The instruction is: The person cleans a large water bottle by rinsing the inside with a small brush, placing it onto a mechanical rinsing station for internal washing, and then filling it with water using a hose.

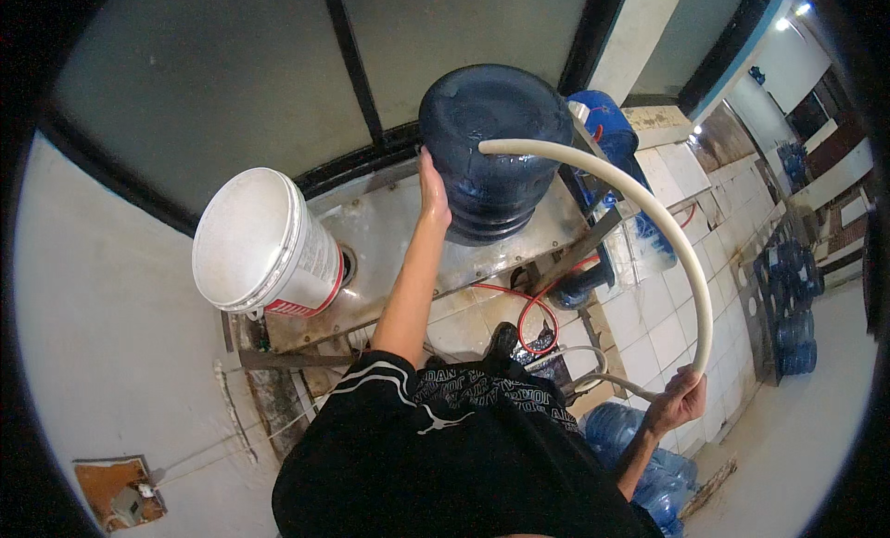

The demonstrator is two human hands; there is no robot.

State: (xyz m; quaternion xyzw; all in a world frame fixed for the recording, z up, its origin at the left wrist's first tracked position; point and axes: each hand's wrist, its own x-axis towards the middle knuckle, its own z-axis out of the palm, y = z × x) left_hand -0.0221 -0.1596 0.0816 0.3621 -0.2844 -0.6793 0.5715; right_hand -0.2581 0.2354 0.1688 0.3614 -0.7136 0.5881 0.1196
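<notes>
A large dark blue water jug point(497, 183) stands on a wet metal bench point(375, 225), apparently base up. My left hand point(434, 193) lies flat along the jug's left side, with its fingertips near the top rim. In my right hand point(681, 399), at the lower right, is a thick cream-coloured hose point(667, 225). From this fist the hose arches up and over to the left. Its free end is at the jug's upper side, touching it or just in front; I cannot tell which. No stream of water shows clearly at the hose's mouth.
A white plastic bucket point(243, 239) stands on the bench's left end, beside a round hole. Behind are dark-framed frosted panes point(459, 23). A blue drum point(605, 120) is beyond the jug. A red hose point(528, 322) coils below. Clear blue jugs point(615, 427) lie at lower right; more sit on a rack point(765, 308).
</notes>
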